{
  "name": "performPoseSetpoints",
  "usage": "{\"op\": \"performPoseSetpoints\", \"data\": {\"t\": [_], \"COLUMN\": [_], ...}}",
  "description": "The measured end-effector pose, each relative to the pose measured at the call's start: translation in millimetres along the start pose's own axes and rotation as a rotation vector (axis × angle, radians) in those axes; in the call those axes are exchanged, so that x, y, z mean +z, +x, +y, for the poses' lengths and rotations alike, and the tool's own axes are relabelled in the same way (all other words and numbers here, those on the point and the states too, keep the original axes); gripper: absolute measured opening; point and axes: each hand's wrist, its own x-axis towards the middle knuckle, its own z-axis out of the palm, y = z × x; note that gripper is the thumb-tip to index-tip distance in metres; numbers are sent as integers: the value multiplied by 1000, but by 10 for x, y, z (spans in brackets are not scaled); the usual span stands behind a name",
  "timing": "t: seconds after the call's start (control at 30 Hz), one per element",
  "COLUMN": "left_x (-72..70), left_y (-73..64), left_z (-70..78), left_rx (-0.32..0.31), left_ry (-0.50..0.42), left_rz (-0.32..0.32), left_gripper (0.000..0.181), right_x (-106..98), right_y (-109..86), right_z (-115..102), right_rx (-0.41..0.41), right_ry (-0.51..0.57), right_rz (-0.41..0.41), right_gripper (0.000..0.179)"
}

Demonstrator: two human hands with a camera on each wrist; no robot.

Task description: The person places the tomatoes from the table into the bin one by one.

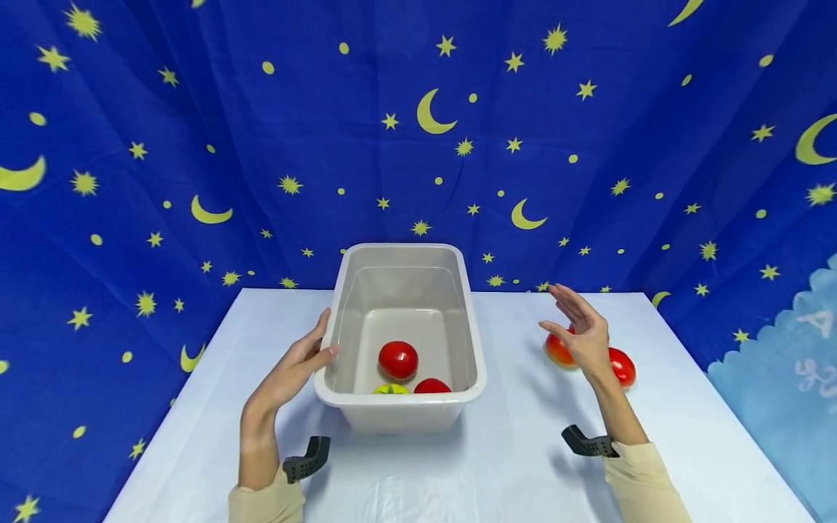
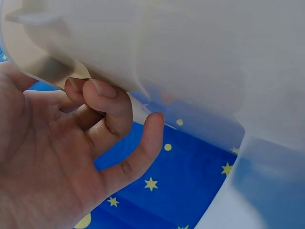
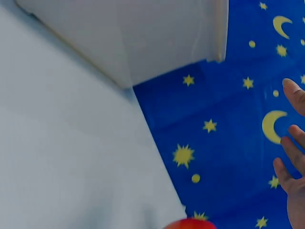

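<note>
A light grey plastic bin (image 1: 404, 420) stands on the table. My left hand (image 1: 297, 370) grips its left rim, the thumb over the edge and the fingers on the outside; in the left wrist view the curled fingers (image 2: 112, 107) lie at the bin's rim. Inside the bin are a glossy red round fruit (image 1: 397, 360), a second red one (image 1: 432, 386) partly hidden by the front rim, and a yellow piece with green marks (image 1: 391, 389). My right hand (image 1: 585, 341) hovers with parted fingers over red-and-yellow fruit (image 1: 559, 351) and a red fruit (image 1: 622, 367), holding nothing.
The white table (image 1: 523, 465) ends at a blue curtain (image 1: 314, 131) with yellow moons and stars, close behind the bin. A light blue patch with pale lettering (image 1: 798, 341) hangs at the right. Both wrists carry black mounts.
</note>
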Motion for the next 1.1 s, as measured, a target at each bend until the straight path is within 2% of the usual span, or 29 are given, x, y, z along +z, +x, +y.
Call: {"op": "performPoseSetpoints", "data": {"t": [0.47,0.7,0.83,1.1], "left_x": [3,6,0,9], "left_y": [-3,-11,-6,-1], "left_z": [7,2,-6,-7], "left_rx": [-8,-24,-27,-31], "left_ry": [-2,-5,-7,0], "left_rz": [10,18,20,14], "left_gripper": [70,70,70,70], "right_x": [-260,-356,-393,-336], "right_y": [-159,-264,-317,-366], "right_z": [205,387,471,322], "right_rx": [159,217,224,252], "right_ry": [28,-35,-52,-166], "right_rz": [150,129,104,76], "right_gripper": [63,64,63,60]}}
